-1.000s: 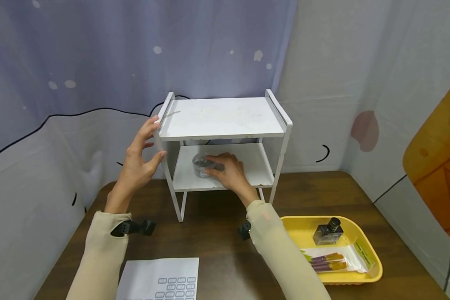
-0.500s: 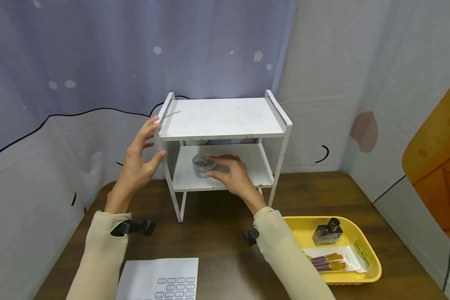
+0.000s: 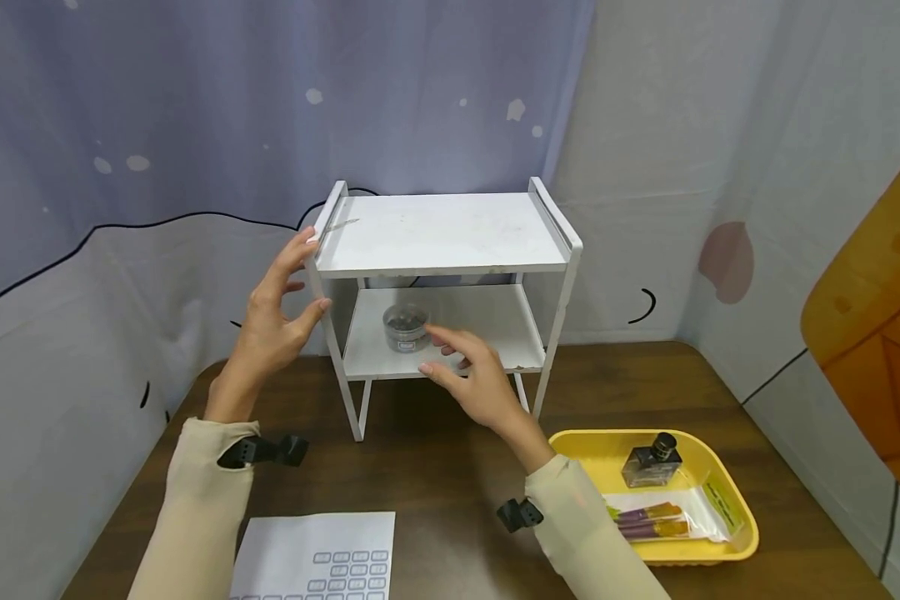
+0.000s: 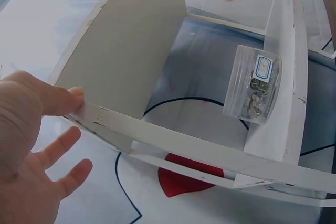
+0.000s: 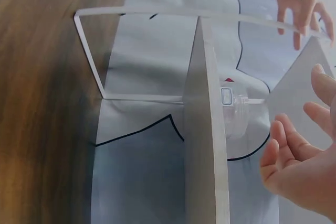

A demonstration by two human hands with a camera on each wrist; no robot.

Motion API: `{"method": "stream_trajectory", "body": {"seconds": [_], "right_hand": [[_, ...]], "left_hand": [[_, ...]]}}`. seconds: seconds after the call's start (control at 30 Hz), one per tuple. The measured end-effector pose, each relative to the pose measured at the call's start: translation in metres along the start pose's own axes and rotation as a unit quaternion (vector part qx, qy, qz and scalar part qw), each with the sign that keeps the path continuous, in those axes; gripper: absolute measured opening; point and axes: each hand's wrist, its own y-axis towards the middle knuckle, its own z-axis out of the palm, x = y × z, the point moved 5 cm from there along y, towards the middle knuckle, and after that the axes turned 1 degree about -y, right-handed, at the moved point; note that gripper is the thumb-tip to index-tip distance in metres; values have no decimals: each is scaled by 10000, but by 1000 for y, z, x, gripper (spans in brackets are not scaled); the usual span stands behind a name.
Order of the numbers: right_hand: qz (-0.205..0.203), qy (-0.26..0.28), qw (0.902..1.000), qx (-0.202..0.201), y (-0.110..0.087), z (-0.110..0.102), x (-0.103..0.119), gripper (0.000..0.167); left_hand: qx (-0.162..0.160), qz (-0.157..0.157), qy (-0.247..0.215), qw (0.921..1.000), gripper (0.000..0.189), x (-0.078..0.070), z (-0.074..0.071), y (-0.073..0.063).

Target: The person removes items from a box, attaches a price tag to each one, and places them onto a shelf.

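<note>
A small clear round plastic jar, labelled and filled with small metallic pieces, stands upright on the lower shelf of a white two-tier rack. My right hand is just in front of that shelf, with its fingers spread and holding nothing. In the right wrist view there is a gap between the fingers and the jar. My left hand is at the rack's left front post, thumb and fingers apart. A fingertip rests on the frame edge in the left wrist view.
A yellow basket at right holds a dark-capped glass bottle and a plastic packet with purple and orange print. A printed white sheet lies at the front. The rack's top shelf overhangs the jar; curtains stand behind.
My right hand has let go of the jar and drawn back toward the front right, its fingers opening. The jar stays on the lower shelf. My left hand keeps its place at the post.
</note>
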Motion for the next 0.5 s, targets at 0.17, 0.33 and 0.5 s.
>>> {"method": "stream_trajectory", "body": {"seconds": [0.17,0.33,0.5], "right_hand": [[271,339,9991,17,-21,-8,-1,49],[355,437,9982,205,-39,-21,-1,49],[301,191,9990,280,-56,-44,-4,49]], "left_hand": [[-12,-7,11,10000,69,0,1,1],[-46,-24,28,10000,68,-1,0,1],[-101,-21,59,9999,68,-5,-1,1]]}}
